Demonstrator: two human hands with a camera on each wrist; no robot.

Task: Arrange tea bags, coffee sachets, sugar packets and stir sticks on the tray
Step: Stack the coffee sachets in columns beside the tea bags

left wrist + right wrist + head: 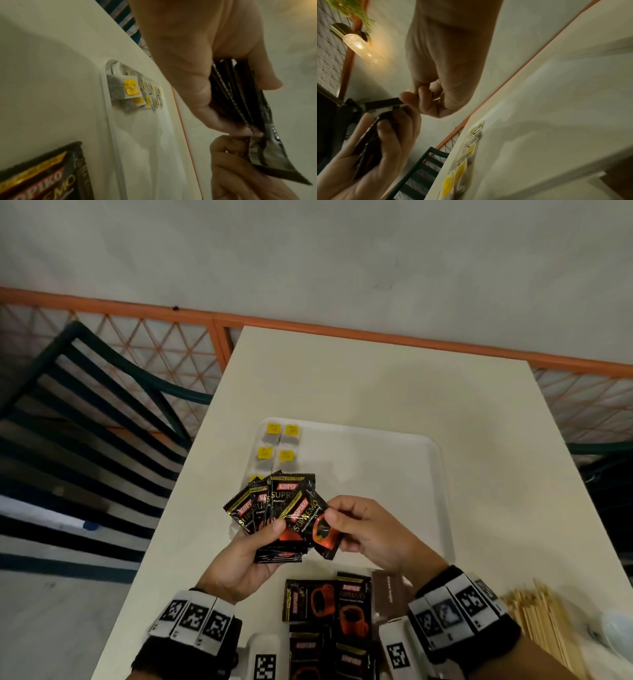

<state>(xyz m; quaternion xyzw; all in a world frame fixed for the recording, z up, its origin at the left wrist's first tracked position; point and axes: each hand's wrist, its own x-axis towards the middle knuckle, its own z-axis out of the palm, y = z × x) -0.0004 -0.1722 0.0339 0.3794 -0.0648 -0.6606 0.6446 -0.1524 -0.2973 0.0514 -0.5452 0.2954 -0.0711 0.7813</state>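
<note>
My left hand point(250, 549) grips a fanned bunch of black coffee sachets point(270, 505) above the near left part of the white tray point(376, 474). Thumb and fingers of my right hand point(359, 525) pinch the front sachet point(315, 525) at its right edge. In the left wrist view the sachets point(240, 102) sit between thumb and fingers of the left hand point(197, 67), and the right hand point(240, 169) pinches one from below. Tea bags with yellow tags point(279, 443) lie in two columns along the tray's left side point(133, 92) point(465, 159).
More coffee sachets point(329, 611) lie on the table in front of the tray, with brown packets point(390, 594) beside them. A heap of wooden stir sticks point(544, 628) lies at the near right. A dark slatted chair point(85, 422) stands left of the table.
</note>
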